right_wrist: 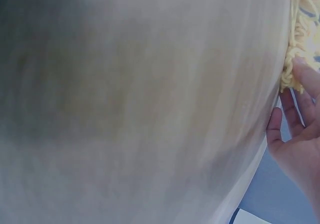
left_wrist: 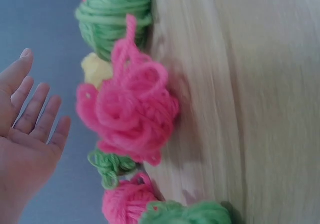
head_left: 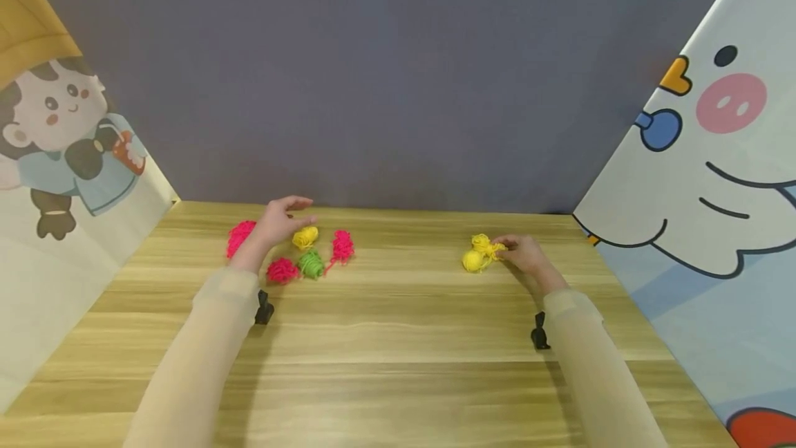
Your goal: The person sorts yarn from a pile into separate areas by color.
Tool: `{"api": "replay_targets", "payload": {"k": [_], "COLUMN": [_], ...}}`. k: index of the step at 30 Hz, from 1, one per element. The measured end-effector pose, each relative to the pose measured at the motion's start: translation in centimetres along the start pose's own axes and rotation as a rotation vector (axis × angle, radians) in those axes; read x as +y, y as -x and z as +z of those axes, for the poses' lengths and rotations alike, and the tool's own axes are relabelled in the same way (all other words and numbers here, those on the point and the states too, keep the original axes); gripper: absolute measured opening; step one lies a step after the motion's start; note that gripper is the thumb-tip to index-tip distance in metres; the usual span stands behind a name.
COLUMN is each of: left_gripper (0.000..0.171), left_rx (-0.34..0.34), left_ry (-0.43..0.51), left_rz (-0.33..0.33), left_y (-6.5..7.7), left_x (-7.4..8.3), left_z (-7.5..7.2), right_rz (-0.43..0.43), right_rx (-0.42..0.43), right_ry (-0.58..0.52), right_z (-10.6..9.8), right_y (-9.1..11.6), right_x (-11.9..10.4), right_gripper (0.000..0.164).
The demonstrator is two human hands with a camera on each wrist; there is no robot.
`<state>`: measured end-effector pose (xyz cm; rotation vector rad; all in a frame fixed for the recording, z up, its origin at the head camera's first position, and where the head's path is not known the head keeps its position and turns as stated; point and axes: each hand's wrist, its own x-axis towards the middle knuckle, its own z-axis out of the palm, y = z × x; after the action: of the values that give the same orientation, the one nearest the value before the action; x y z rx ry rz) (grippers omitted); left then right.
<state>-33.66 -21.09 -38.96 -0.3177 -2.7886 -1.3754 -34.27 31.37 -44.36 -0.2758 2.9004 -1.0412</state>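
Note:
My left hand (head_left: 280, 221) hovers over the left group of yarn balls with its fingers extended and nothing in them. Around it lie a yellow yarn ball (head_left: 305, 237), a green yarn ball (head_left: 311, 264) and pink yarn balls (head_left: 282, 270), one with a loose tail. The left wrist view shows a loopy pink yarn ball (left_wrist: 137, 109) close up, with a large green yarn ball (left_wrist: 115, 19) above it and the left palm (left_wrist: 30, 159) turned up. On the right, my right hand (head_left: 524, 253) pinches a loose yellow yarn bundle (right_wrist: 299, 49) between thumb and fingers, beside other yellow yarn (head_left: 472, 260).
A wood-grain table (head_left: 398, 337) lies beneath everything, backed by a grey panel (head_left: 398, 81). Printed cartoon panels (head_left: 690, 157) stand at both sides. Black wrist devices (head_left: 539, 332) show beside both sleeves.

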Motion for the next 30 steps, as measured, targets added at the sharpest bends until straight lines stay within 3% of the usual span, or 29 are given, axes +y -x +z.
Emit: {"api": "replay_targets", "payload": {"k": [10,16,20,26,30], "left_gripper": [0.054,0.051,0.049,0.036,0.031], "left_rx": [-0.081,-0.076,-0.093,-0.09,-0.1], "left_ry": [-0.108,-0.098,-0.072,-0.098,-0.113], "left_rz": [-0.047,-0.048,-0.085,-0.059,-0.078], "left_y": [-0.2,-0.3,-0.4,-0.2,0.0], "left_x": [-1.3,-1.8,-2.1,-1.8,-1.6], "left_z": [-0.1,0.2,0.6,1.0,1.1], "right_rz": [-0.012,-0.012,-0.011,-0.002,0.001], "right_rx": [0.012,0.014,0.017,0.013,0.009], "right_ry": [0.007,0.004,0.0,0.001,0.007], "right_z": [-0.1,-0.1,0.0,0.1,-0.1], "right_y": [-0.1,-0.1,-0.3,-0.3,-0.2], "right_x": [-0.2,-0.2,-0.1,-0.1,-0.1], "right_gripper": [0.026,0.026,0.026,0.026,0.026]}}
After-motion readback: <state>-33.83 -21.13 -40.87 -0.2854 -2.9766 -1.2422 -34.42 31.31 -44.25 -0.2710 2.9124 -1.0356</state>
